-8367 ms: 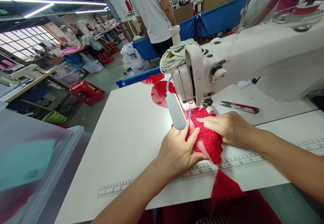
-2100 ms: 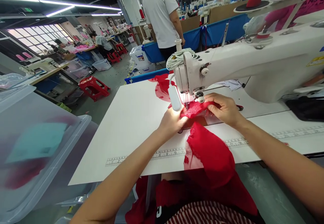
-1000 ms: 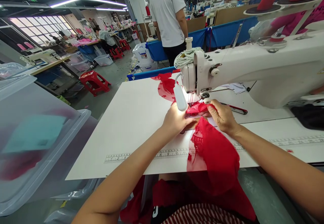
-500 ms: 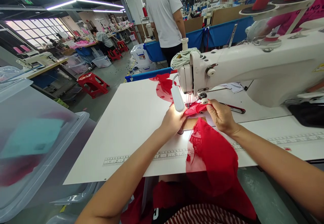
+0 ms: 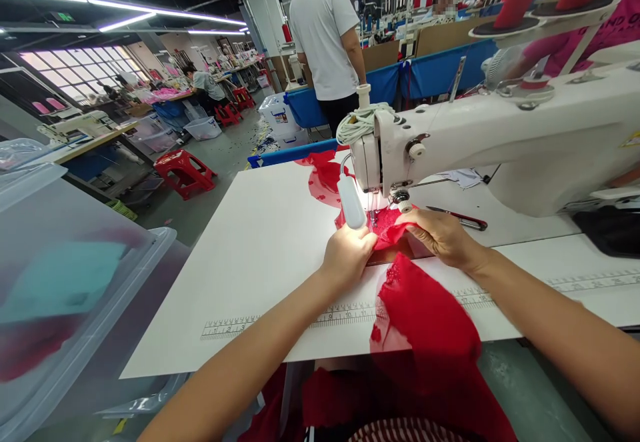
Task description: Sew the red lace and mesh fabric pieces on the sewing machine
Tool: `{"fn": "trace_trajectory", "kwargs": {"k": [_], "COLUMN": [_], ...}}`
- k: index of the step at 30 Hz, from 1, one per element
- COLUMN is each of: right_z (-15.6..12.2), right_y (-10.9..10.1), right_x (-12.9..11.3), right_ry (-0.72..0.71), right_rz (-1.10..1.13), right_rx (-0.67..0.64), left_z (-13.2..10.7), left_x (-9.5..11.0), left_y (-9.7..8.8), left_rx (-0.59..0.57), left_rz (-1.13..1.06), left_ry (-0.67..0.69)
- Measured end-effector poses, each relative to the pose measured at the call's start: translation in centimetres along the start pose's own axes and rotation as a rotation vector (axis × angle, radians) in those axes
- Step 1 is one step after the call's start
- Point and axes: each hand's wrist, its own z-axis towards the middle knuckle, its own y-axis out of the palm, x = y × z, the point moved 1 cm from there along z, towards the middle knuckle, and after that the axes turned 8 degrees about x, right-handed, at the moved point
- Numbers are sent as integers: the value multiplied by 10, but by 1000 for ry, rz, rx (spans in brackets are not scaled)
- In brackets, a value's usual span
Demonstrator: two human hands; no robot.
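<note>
A white sewing machine (image 5: 500, 142) stands on a white table (image 5: 270, 242). Red lace fabric (image 5: 425, 322) runs from under the needle down over the table's front edge into my lap. My left hand (image 5: 347, 255) sits just left of the needle, under the small lamp (image 5: 351, 202), fingers curled on the fabric's edge. My right hand (image 5: 440, 235) lies right of the needle, fingers pinching the red fabric flat by the presser foot.
More red fabric (image 5: 323, 175) is piled behind the machine head. Red-handled scissors (image 5: 460, 219) lie right of the needle. A clear plastic bin (image 5: 65, 282) stands at my left. A person in a white shirt (image 5: 325, 35) stands beyond the table; red stools (image 5: 183, 170) dot the floor.
The fabric has fed further under the needle since the oldest frame, more of it hanging over the front edge. In the last second both hands lowered slightly, holding the piece at the presser foot.
</note>
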Motion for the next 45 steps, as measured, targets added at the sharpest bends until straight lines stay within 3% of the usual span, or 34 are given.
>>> {"fn": "trace_trajectory", "kwargs": {"k": [3,6,11,20,28,45], "right_z": [0,0,1,2,-1,-7], "right_y": [-5,-7,-4,1,2,6], "right_x": [4,5,-2,-10,-7,-10], "right_ry": [-90,-156,-122,-91,-69,-18], "right_rz": [10,-28,-111,-212,-120,-318], "right_rx": [-104,-193,-265,-399,-424,-369], "left_z": [-4,-5,-4,-4,-6,-13], "left_x": [0,-1,0,18,20,19], "left_y": [0,3,9,-14,-19,-12], "left_rx": [39,67,58,-233,-220,-218], "left_rz": [148,194,201,105,106,174], "left_ry": [164,203,223,121,121,149]}}
